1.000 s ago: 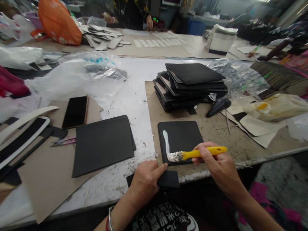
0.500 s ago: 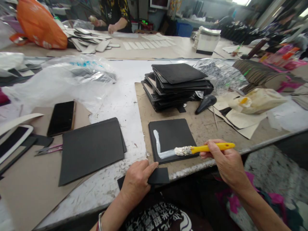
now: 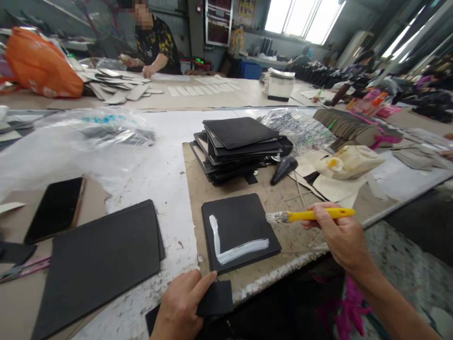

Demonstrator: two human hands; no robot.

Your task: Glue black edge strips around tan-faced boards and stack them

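A black square panel [image 3: 240, 222] lies on brown board, bearing an L-shaped white glue stroke along its left and lower sides. My right hand [image 3: 336, 231] is closed round the yellow handle of a brush [image 3: 304, 215], whose white-coated bristles are at the panel's right edge. At the panel's lower left corner, my left hand [image 3: 187, 302] pinches a small black strip [image 3: 216, 298], its fingertips by the corner. Behind the panel rises a stack of black panels [image 3: 240, 141].
Larger black sheets [image 3: 106, 264], a phone [image 3: 54, 208] and scissors [image 3: 28, 269] lie left. Right of the stack are a black tool [image 3: 284, 170] and a glue-stained container [image 3: 350, 162]. A person [image 3: 155, 47] works across the table, beside an orange bag [image 3: 42, 63].
The brush has moved off the stroke to the panel's right edge, and the lower white line is longer. The camera view has tilted up and shifted right.
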